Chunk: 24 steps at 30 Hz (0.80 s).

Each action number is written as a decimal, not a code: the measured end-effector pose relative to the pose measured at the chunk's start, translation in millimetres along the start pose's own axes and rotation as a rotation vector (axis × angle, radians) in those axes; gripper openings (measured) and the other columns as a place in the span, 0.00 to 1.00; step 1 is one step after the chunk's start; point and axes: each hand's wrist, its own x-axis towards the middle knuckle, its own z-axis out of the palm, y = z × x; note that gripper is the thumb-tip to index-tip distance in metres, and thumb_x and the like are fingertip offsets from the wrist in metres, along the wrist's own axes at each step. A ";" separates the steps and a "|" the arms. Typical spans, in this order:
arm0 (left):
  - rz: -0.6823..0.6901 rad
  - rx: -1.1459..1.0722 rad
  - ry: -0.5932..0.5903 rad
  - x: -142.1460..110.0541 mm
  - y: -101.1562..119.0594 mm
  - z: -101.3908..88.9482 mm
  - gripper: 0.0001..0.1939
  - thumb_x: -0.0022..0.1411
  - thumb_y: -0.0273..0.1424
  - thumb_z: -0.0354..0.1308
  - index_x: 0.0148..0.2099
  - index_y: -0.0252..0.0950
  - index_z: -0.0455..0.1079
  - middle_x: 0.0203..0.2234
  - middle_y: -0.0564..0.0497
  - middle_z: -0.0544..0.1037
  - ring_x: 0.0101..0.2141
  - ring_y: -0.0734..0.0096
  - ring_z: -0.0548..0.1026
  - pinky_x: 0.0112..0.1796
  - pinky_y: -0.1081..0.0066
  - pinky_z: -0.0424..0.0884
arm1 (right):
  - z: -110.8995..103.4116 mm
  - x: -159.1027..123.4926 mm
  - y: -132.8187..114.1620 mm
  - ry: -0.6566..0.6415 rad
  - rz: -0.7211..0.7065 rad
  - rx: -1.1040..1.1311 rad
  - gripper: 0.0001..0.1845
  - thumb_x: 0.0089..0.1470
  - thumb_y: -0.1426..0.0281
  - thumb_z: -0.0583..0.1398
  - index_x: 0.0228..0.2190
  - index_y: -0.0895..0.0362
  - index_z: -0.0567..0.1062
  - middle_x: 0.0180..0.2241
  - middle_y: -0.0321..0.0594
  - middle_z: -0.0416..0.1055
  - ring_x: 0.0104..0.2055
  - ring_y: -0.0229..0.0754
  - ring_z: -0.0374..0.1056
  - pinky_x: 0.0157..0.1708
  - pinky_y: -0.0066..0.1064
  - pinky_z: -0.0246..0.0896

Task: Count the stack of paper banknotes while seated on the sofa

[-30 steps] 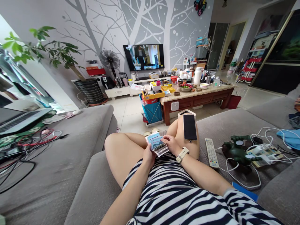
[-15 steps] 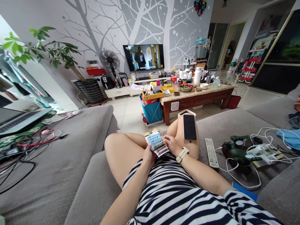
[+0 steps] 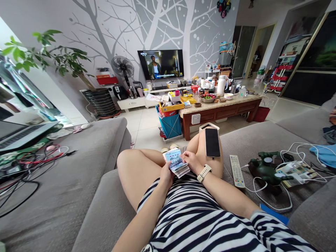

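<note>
I sit on a grey sofa with my legs crossed. Both hands hold a stack of banknotes over my lap. My left hand grips the stack from below. My right hand, with a cream watch on its wrist, pinches the top note at the right edge. A black phone lies face up on my right knee.
A white remote, a green toy figure and white cables lie on the sofa at my right. A laptop and tangled wires sit at left. A cluttered wooden coffee table, a television and a fan stand ahead.
The top note of the stack has shifted: a bluish note now lies flatter on top where a pale blue one stood up. The hands have stayed in place.
</note>
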 end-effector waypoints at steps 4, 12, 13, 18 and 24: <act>0.000 0.043 0.023 -3.0 0.7 -0.2 0.12 0.61 0.26 0.53 0.45 0.27 0.72 0.32 0.41 0.80 0.34 0.61 0.79 0.36 0.66 0.76 | 0.7 2.7 1.1 0.085 0.028 0.014 0.20 0.37 0.59 0.68 0.22 0.56 0.63 0.18 0.28 0.60 0.22 0.33 0.53 0.25 0.28 0.47; -0.006 0.080 0.016 -1.5 0.3 -1.0 0.12 0.59 0.25 0.57 0.46 0.29 0.73 0.32 0.42 0.80 0.33 0.62 0.79 0.36 0.67 0.75 | -1.2 5.3 5.2 0.082 0.015 -0.068 0.20 0.43 0.56 0.63 0.19 0.57 0.63 0.19 0.30 0.57 0.23 0.34 0.51 0.26 0.28 0.47; -0.006 0.080 0.013 -1.2 0.1 -1.1 0.12 0.60 0.25 0.57 0.46 0.29 0.73 0.32 0.42 0.80 0.33 0.62 0.79 0.36 0.67 0.75 | -1.3 5.0 4.8 0.081 0.010 -0.070 0.19 0.43 0.57 0.63 0.19 0.57 0.63 0.19 0.30 0.56 0.23 0.34 0.51 0.26 0.28 0.47; -0.007 0.055 0.026 -0.8 0.2 -0.1 0.14 0.63 0.31 0.52 0.47 0.29 0.72 0.32 0.42 0.80 0.34 0.61 0.79 0.35 0.66 0.76 | -1.0 1.4 0.1 0.060 -0.013 -0.053 0.17 0.45 0.57 0.62 0.21 0.57 0.65 0.19 0.30 0.57 0.23 0.34 0.52 0.26 0.28 0.48; -0.021 0.036 0.039 2.5 0.4 -0.4 0.17 0.64 0.32 0.50 0.51 0.29 0.71 0.32 0.41 0.79 0.34 0.60 0.79 0.35 0.63 0.76 | 0.0 -1.5 -3.3 0.029 -0.020 0.002 0.17 0.46 0.57 0.61 0.20 0.57 0.67 0.19 0.31 0.58 0.23 0.35 0.52 0.26 0.28 0.48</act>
